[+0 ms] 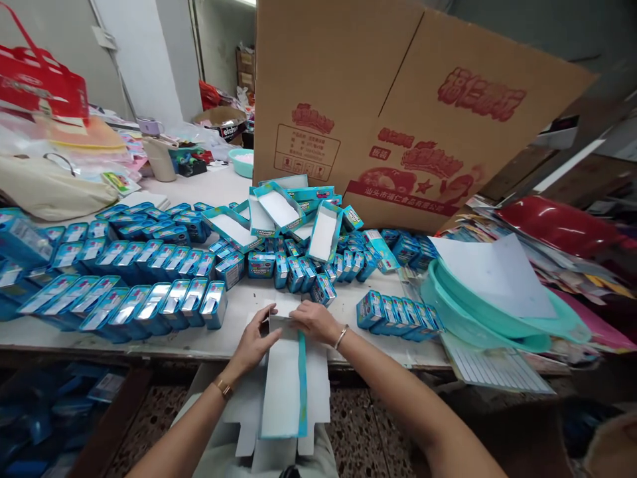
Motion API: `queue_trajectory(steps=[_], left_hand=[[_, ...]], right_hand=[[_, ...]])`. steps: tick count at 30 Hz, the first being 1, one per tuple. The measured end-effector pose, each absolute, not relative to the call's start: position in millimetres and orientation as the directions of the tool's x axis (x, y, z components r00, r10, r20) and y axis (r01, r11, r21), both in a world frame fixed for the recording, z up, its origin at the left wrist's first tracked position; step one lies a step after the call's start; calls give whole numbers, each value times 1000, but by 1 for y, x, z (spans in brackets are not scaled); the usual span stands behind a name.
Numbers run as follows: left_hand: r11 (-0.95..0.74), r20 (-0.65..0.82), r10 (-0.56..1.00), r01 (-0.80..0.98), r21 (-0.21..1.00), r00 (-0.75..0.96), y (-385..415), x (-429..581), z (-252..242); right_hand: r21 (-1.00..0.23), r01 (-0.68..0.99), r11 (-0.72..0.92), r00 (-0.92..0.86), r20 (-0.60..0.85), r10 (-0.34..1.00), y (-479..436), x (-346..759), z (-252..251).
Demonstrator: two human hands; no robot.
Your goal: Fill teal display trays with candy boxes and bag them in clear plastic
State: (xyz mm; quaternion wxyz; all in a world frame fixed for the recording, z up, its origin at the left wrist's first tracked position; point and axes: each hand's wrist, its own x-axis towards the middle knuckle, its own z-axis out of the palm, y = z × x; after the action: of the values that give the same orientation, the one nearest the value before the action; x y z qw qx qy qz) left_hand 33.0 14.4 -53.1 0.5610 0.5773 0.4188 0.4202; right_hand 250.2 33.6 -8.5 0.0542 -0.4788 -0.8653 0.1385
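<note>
A flat unfolded carton blank (283,385), white inside with a teal edge, lies from the table's front edge down over my lap. My left hand (256,342) grips its far left edge, fingers curled on the card. My right hand (313,320) presses down on its far right corner, fingers bent over the flap. Just beyond my hands lie loose small teal boxes (293,272) in a heap. Rows of filled teal packs (149,302) sit to the left.
Open teal trays (279,209) stand behind the heap. A big brown cardboard box (398,106) leans at the back. Teal plastic basins (497,312) with white paper sit right, with a row of small boxes (398,313) beside them. Bags and clutter fill the far left.
</note>
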Motion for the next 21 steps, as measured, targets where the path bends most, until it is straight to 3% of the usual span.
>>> queue_trajectory(steps=[6, 13, 15, 21], left_hand=[[27, -26, 909, 4, 1000, 415, 22, 30, -50], [27, -35, 933, 28, 999, 358, 21, 33, -47], [30, -38, 938, 28, 999, 344, 20, 34, -47], [-5, -26, 936, 88, 996, 352, 21, 34, -50]], right_hand=[[-68, 871, 487, -491, -185, 851, 51, 230, 13], [34, 859, 511, -495, -200, 846, 21, 212, 7], [27, 868, 496, -480, -207, 852, 16, 213, 9], [-157, 861, 484, -502, -415, 759, 47, 216, 25]])
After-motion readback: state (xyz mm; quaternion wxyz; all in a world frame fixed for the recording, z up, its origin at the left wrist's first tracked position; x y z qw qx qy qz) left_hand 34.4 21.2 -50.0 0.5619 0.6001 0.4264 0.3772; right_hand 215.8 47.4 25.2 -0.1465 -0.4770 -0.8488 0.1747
